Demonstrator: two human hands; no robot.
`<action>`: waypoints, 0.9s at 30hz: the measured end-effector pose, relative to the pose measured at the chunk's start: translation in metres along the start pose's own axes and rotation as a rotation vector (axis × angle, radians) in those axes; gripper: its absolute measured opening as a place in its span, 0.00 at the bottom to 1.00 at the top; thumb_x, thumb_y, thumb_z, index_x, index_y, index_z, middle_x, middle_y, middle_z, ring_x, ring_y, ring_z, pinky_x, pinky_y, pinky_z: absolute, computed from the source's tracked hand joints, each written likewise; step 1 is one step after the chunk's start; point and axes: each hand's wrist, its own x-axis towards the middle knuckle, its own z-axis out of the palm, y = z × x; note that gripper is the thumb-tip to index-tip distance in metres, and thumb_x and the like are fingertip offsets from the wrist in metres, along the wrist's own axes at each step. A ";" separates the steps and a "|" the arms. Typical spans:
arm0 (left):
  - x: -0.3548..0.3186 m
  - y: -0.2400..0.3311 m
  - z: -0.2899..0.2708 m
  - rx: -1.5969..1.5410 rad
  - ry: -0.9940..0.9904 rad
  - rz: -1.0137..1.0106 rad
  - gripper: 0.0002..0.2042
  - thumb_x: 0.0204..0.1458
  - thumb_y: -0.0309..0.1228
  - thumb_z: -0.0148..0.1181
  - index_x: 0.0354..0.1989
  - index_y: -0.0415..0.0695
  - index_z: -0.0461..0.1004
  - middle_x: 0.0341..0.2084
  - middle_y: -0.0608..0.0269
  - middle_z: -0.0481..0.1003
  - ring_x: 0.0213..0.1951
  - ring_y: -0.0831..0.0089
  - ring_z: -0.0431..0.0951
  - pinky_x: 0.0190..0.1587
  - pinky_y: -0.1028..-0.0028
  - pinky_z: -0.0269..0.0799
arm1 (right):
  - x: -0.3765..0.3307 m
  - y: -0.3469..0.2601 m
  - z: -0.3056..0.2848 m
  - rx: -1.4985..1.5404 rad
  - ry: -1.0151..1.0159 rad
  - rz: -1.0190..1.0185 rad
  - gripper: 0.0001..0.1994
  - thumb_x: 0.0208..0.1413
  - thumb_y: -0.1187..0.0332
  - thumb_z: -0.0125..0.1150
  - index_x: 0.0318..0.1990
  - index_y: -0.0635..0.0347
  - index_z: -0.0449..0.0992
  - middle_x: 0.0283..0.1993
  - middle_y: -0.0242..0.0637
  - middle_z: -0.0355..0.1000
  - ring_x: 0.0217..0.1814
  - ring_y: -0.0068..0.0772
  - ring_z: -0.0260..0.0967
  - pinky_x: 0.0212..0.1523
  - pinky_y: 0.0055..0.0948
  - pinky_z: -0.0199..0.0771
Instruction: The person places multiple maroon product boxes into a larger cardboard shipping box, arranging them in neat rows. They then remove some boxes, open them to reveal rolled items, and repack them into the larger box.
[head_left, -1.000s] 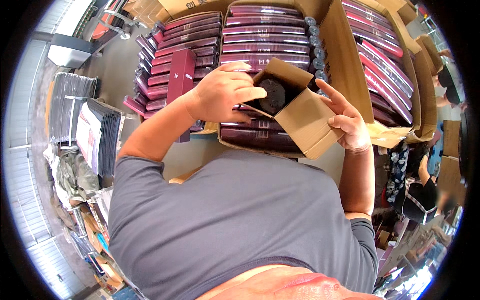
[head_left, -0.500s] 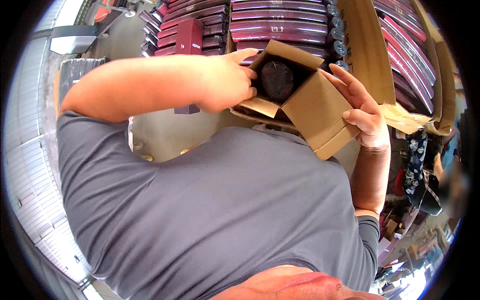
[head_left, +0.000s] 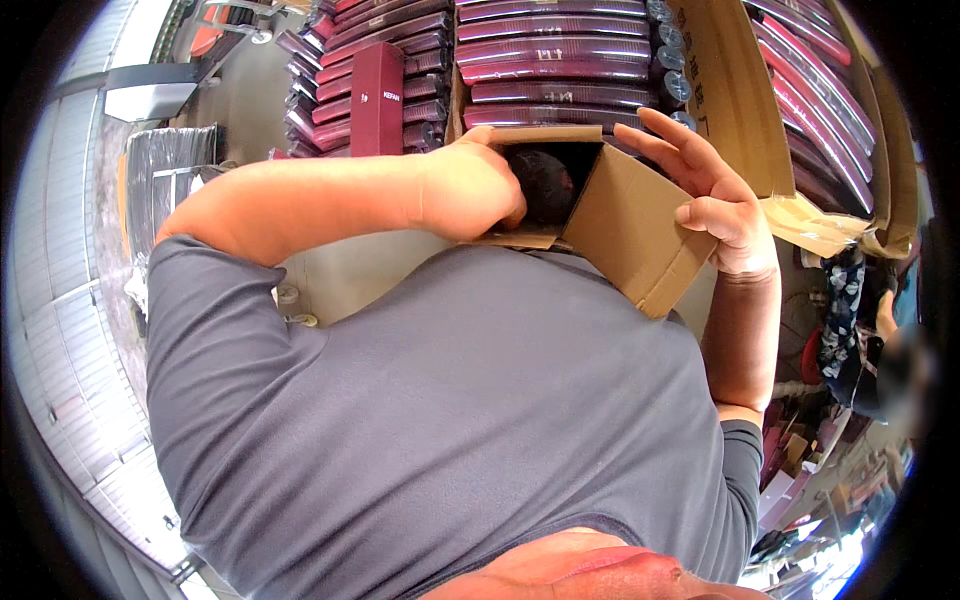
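Note:
A small brown cardboard box [head_left: 635,225] with its flaps open is between my hands, in front of my chest. Inside it lies a dark, rounded object [head_left: 543,185] whose kind I cannot make out. My left hand [head_left: 475,190] is closed over the box's left edge, its fingertips curled into the opening beside the dark object. On the other side, my right hand [head_left: 715,205] grips the box's right panel, the thumb pressing its front and the longer fingers stretched upward along its far edge.
Beyond the box lie rows of clear-fronted, dark red packages [head_left: 555,55], several deep. An upright dark red carton [head_left: 377,100] stands left of them. A large cardboard carton [head_left: 735,110] with more packages is at the right. Another person's patterned clothing [head_left: 840,310] shows at the far right.
My left hand has shifted slightly down, and its fingers now curl into the box's opening. The box has tilted a little, and its far flap stands lower. My right hand keeps its grip.

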 end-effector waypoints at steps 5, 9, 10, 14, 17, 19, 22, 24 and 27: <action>-0.009 0.011 -0.015 0.368 0.387 -0.143 0.05 0.43 0.29 0.57 0.25 0.56 0.78 0.26 0.75 0.76 0.42 0.73 0.73 0.51 0.61 0.55 | 0.003 -0.008 -0.003 -0.036 -0.026 0.021 0.40 0.42 0.75 0.47 0.70 0.68 0.52 0.70 0.52 0.55 0.73 0.43 0.52 0.70 0.34 0.50; -0.004 0.006 -0.009 0.577 0.306 -0.209 0.06 0.44 0.33 0.56 0.20 0.56 0.79 0.32 0.73 0.75 0.50 0.70 0.67 0.54 0.61 0.54 | 0.010 -0.009 -0.003 -0.081 0.009 0.001 0.39 0.42 0.75 0.46 0.69 0.69 0.54 0.70 0.53 0.57 0.72 0.43 0.54 0.70 0.33 0.52; -0.005 0.009 -0.010 0.636 0.240 -0.220 0.07 0.44 0.33 0.55 0.21 0.56 0.80 0.33 0.72 0.75 0.51 0.69 0.67 0.55 0.62 0.53 | 0.013 -0.007 -0.005 -0.082 0.025 0.011 0.39 0.41 0.75 0.46 0.68 0.69 0.54 0.69 0.53 0.57 0.71 0.43 0.55 0.69 0.33 0.53; -0.024 -0.014 -0.035 0.212 0.193 -0.150 0.15 0.44 0.24 0.56 0.41 0.46 0.80 0.45 0.65 0.76 0.64 0.65 0.61 0.60 0.60 0.53 | 0.022 -0.010 -0.009 -0.002 0.115 0.007 0.38 0.40 0.74 0.47 0.67 0.72 0.55 0.67 0.54 0.60 0.67 0.44 0.62 0.66 0.34 0.60; -0.045 -0.049 -0.028 -0.288 0.548 0.142 0.22 0.50 0.30 0.60 0.56 0.42 0.71 0.61 0.56 0.67 0.69 0.56 0.55 0.68 0.56 0.48 | 0.025 -0.017 -0.020 0.037 0.158 -0.015 0.38 0.41 0.71 0.48 0.66 0.73 0.56 0.65 0.55 0.63 0.64 0.45 0.65 0.64 0.34 0.63; -0.048 -0.050 -0.017 -0.333 0.668 0.210 0.44 0.40 0.43 0.74 0.66 0.43 0.59 0.69 0.51 0.54 0.70 0.52 0.51 0.71 0.57 0.44 | 0.029 -0.019 -0.029 0.085 0.142 -0.015 0.38 0.41 0.70 0.49 0.66 0.73 0.57 0.65 0.55 0.63 0.64 0.45 0.65 0.65 0.33 0.63; -0.023 -0.043 0.037 -0.480 0.925 -0.073 0.68 0.33 0.52 0.78 0.73 0.43 0.28 0.72 0.42 0.36 0.71 0.49 0.46 0.70 0.55 0.46 | 0.040 -0.016 -0.028 0.109 0.107 -0.001 0.40 0.40 0.68 0.50 0.66 0.73 0.56 0.65 0.55 0.63 0.63 0.44 0.66 0.64 0.33 0.64; 0.018 -0.050 0.047 -1.046 1.169 0.130 0.65 0.41 0.38 0.77 0.71 0.42 0.21 0.72 0.42 0.37 0.71 0.50 0.47 0.69 0.56 0.47 | 0.042 -0.018 -0.028 0.104 0.085 -0.009 0.40 0.40 0.67 0.50 0.67 0.73 0.56 0.64 0.55 0.63 0.63 0.44 0.66 0.64 0.32 0.64; 0.042 -0.050 0.032 -1.144 1.236 0.179 0.61 0.41 0.29 0.75 0.72 0.38 0.26 0.70 0.43 0.46 0.69 0.56 0.53 0.69 0.62 0.48 | 0.043 -0.026 -0.033 0.099 0.074 0.001 0.38 0.41 0.65 0.50 0.65 0.73 0.60 0.60 0.56 0.67 0.59 0.43 0.69 0.62 0.33 0.66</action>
